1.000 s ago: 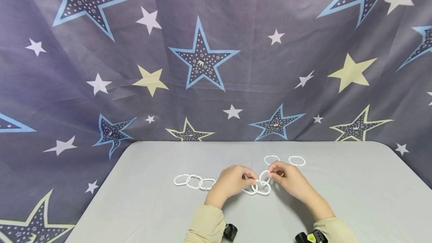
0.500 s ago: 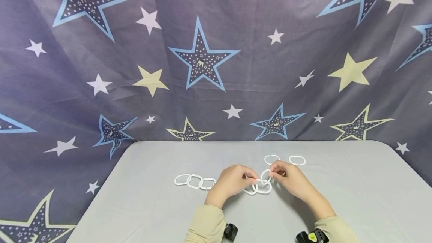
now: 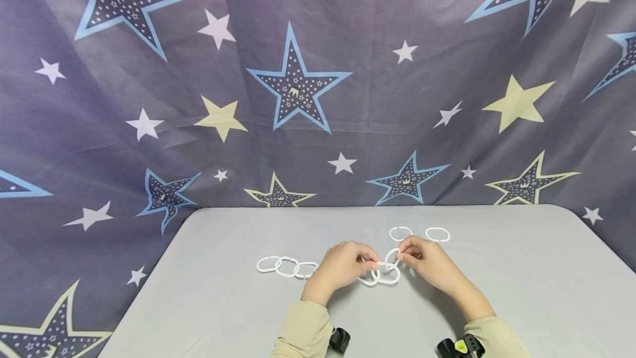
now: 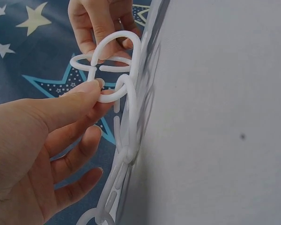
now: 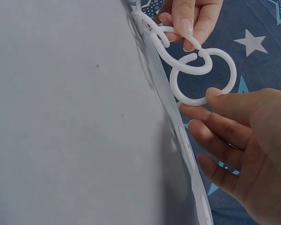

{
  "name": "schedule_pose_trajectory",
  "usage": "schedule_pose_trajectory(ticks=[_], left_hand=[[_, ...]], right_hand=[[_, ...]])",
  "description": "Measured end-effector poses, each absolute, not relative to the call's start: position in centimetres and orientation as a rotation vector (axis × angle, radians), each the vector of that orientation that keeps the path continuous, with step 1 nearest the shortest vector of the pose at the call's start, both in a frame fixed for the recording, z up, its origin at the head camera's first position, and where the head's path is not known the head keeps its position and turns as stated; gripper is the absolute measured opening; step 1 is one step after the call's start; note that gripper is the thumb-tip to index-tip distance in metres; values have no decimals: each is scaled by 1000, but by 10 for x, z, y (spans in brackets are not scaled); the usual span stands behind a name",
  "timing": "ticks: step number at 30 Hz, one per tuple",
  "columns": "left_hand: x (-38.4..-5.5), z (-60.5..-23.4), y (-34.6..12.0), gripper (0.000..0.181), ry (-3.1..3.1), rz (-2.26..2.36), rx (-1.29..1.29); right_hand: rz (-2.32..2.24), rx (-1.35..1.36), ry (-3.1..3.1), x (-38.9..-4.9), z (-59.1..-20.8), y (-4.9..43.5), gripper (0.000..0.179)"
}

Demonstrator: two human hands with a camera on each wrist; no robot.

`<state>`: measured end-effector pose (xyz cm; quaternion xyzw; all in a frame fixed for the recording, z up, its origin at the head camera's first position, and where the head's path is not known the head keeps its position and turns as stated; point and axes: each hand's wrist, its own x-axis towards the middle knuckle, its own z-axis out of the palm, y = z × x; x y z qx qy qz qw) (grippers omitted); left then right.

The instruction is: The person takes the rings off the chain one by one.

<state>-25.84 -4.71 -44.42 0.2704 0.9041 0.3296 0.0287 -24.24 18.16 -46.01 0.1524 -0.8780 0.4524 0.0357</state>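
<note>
White oval plastic links, each with a small gap, form a chain (image 3: pixel 285 259) that runs behind my left hand (image 3: pixel 343 264). That hand pinches the chain's end link (image 4: pixel 136 52) between thumb and index finger, beside its gap. From there the chain trails down in the left wrist view. My right hand (image 3: pixel 429 267) pinches a single link (image 5: pixel 233 70) at its near edge, thumb on one side. This single link crosses the end link, and its gap lies at that crossing in the right wrist view. The other fingers of both hands are loosely bent.
Two loose white links lie behind the right hand, one link (image 3: pixel 400 233) to the left and another link (image 3: pixel 438 234) to the right. A grey table (image 3: pixel 223 319) lies under everything. A star-patterned cloth (image 3: pixel 318 153) hangs behind its far edge.
My right hand has shifted very slightly to the right with its link. The left hand keeps its pinch on the end link and has hardly moved.
</note>
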Motion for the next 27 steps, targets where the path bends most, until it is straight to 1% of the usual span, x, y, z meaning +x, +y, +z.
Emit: schedule_pose_trajectory(ticks=[16, 27], left_hand=[[-258, -444, -48, 6, 2798, 1015, 815], [-257, -443, -47, 6, 2798, 1013, 798]], right_hand=[[1257, 427, -2671, -242, -452, 199, 6], [1244, 327, -2688, -241, -444, 215, 7]])
